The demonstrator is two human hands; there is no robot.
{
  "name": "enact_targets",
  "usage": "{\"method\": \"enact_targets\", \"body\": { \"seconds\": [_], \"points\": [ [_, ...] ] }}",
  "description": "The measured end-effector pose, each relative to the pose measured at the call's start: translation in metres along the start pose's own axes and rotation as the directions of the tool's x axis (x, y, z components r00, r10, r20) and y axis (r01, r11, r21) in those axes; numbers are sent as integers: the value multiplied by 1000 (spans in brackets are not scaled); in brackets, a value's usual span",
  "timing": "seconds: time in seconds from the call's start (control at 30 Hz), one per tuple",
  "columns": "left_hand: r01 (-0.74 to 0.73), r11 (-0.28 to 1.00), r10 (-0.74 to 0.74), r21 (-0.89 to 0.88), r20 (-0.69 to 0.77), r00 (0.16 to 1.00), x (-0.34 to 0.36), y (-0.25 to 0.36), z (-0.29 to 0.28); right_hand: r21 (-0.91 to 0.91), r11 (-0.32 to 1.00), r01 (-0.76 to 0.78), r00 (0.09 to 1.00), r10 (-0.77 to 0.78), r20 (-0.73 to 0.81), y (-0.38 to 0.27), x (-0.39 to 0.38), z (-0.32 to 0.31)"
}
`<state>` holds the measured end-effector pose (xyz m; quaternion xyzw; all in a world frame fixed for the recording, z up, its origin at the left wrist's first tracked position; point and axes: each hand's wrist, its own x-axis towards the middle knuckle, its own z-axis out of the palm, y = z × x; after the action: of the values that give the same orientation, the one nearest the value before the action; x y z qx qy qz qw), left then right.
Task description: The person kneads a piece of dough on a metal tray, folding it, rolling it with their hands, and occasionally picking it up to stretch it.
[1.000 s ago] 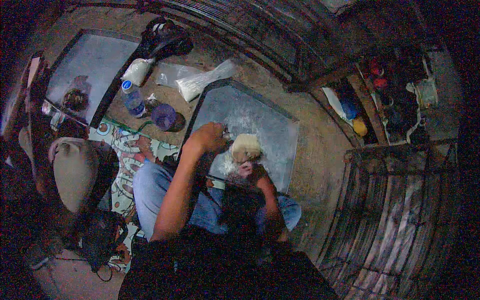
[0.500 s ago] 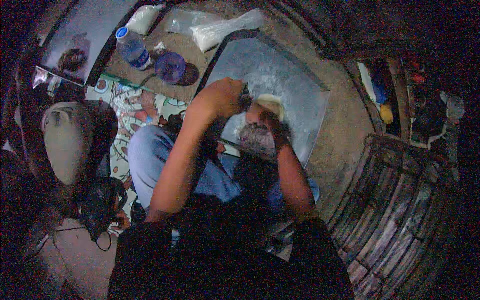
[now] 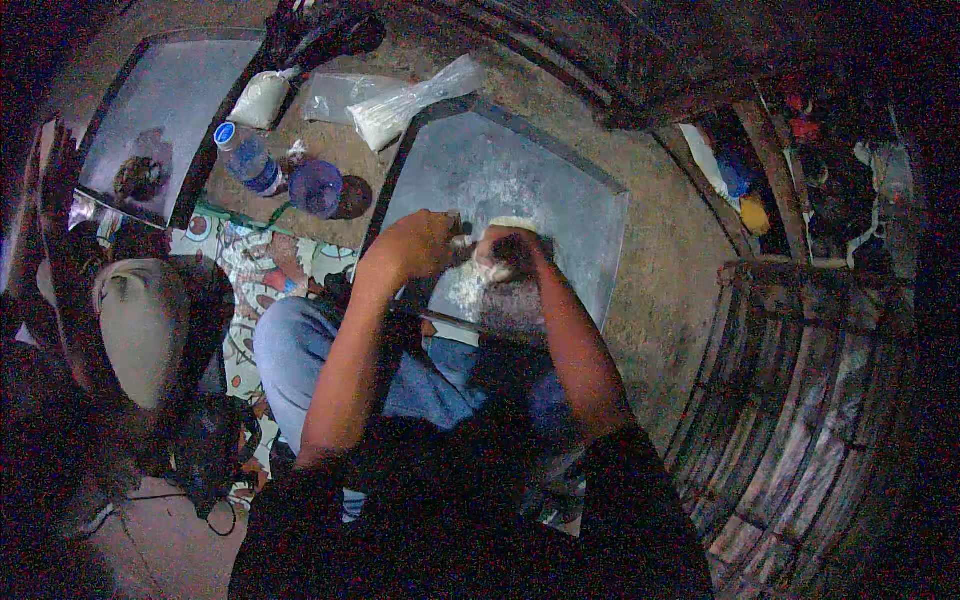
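Observation:
A grey metal tray (image 3: 590, 220) lies in front of me, dusted with white powder (image 3: 495, 190) that looks like flour. My right hand (image 3: 512, 250) is curled over a pale, dough-like lump (image 3: 515, 223), whose rounded far edge shows past the knuckles. Close beside it on the left, my left hand (image 3: 415, 245) is bent with its fingers curled inward over the tray. Whatever those fingers may hold is hidden. More powder (image 3: 465, 290) is scattered below the hands, where their shadow falls.
Beyond the tray's left side stand a blue-capped water bottle (image 3: 250, 162) and a purple cup (image 3: 316, 188). Bags of white powder (image 3: 262, 98) (image 3: 385, 118) lie farther back. A person in a beige cap (image 3: 145, 330) sits at left, near another tray (image 3: 200, 80). A slatted wooden piece (image 3: 790, 400) is at right.
The view has shifted, showing more of the far-left tray. My left hand has lowered toward the tray, level with the right. The right hand stays at the pale lump.

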<state>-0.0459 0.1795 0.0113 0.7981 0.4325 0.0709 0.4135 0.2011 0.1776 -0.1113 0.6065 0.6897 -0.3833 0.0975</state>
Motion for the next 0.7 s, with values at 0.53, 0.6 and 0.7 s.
{"method": "enact_targets", "body": {
  "seconds": [0.53,0.6,0.7],
  "points": [
    [-15,1000,15,-17,-2,1000,8,-16,0,-58,998,-25,999,23,-32,-11,24,-8],
    [61,998,-61,-5,35,998,-3,0,-15,-32,999,-36,985,41,169,7,40,-28],
    [61,998,-60,-5,55,997,2,-2,-15,-15,997,-78,954,79,289,25,51,-42]
  ]
}}
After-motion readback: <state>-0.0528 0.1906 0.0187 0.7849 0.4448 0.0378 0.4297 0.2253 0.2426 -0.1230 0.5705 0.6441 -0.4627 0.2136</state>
